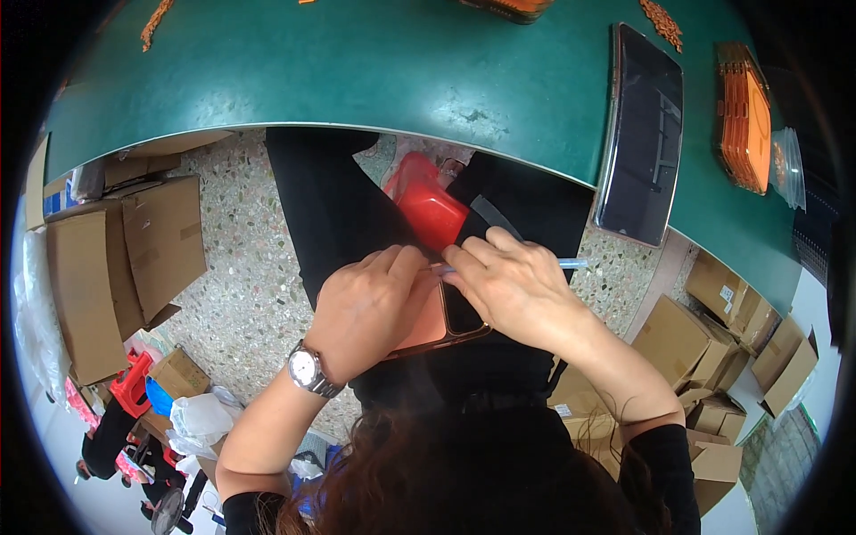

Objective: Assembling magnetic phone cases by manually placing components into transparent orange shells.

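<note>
So both hands are down in the lap, near side of the green table (357, 71), working on a phone (450, 325) with a pinkish-orange frame and dark glass face. It sits between the two hands, over the black trousers, with a red stool (426, 207) just beyond it.

The left hand (370, 308) is curled over the phone's left edge, fingers bent and wrapped around the frame, so it's gripping the body. The right hand (517, 285) lies across the top of the screen with fingers closed on a thin pale-blue stick tool (571, 263) that pokes out to the right; its tip is hidden under the fingers.

My read on handling: the phone looks light, rigid and slick, and the glass is probably the fragile bit. I'd hold it by the long side edges rather than pressing on the face. The stick looks light too, best pinched close to the working end.

Another dark tablet-like slab (640, 134) lies on the table, far right.
</note>
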Available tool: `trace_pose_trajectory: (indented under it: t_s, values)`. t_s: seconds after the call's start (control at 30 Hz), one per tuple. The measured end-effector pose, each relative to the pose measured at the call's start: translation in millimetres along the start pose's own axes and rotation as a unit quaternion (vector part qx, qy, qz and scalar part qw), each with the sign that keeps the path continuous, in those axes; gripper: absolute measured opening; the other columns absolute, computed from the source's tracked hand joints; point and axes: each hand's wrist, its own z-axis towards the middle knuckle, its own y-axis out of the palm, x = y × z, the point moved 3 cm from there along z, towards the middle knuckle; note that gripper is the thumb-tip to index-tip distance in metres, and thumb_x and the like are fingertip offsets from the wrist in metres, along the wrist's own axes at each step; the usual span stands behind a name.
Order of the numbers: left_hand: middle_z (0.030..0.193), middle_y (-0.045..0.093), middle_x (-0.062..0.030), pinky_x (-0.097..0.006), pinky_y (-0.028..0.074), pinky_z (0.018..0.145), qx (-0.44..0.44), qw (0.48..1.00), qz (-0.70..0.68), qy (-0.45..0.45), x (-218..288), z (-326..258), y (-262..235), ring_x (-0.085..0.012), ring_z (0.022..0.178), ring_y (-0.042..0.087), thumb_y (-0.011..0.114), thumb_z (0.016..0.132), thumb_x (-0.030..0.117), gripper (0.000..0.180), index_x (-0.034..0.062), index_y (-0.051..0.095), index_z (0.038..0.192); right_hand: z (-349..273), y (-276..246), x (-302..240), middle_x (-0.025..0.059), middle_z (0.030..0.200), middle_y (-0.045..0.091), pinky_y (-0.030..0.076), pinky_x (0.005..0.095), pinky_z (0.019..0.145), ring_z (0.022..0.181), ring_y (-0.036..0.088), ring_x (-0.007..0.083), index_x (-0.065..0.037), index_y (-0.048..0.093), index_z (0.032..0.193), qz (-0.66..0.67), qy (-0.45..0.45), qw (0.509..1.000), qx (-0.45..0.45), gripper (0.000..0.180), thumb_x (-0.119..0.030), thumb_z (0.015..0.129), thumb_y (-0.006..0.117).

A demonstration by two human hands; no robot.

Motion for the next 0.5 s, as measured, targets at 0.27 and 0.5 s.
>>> trace_pose_trajectory:
  t_s: [0.27,0.5]
  values:
    - [0.081,0.069,-0.0096,-0.040,0.056,0.065,0.006,0.999,0.044,-0.015,-2.9,-5.0,4.9,-0.0292,0.075,0.071,0.071,0.095,0.019,0.016,0.0076,0.062,0.089,-0.1,12.2,-3.2,0.0069,0.091,0.066,0.057,0.0364,0.066,0.086,0.066,0.0250,-0.004,0.072,0.106,0.015,0.050,0.999,0.007,0.020,-0.020,0.094,0.073]
    - [0.092,0.073,-0.0129,-0.043,0.058,0.069,-0.003,0.995,-0.101,-0.017,-2.5,2.0,12.2,-0.0347,0.082,0.072,0.067,0.100,0.022,0.018,0.0129,0.073,0.114,-23.1,-44.1,-6.0,0.0149,0.112,0.062,0.060,0.0442,0.072,0.093,0.070,0.0349,-0.002,0.062,0.133,0.067,0.119,0.989,-0.051,0.043,-0.025,0.097,0.069]
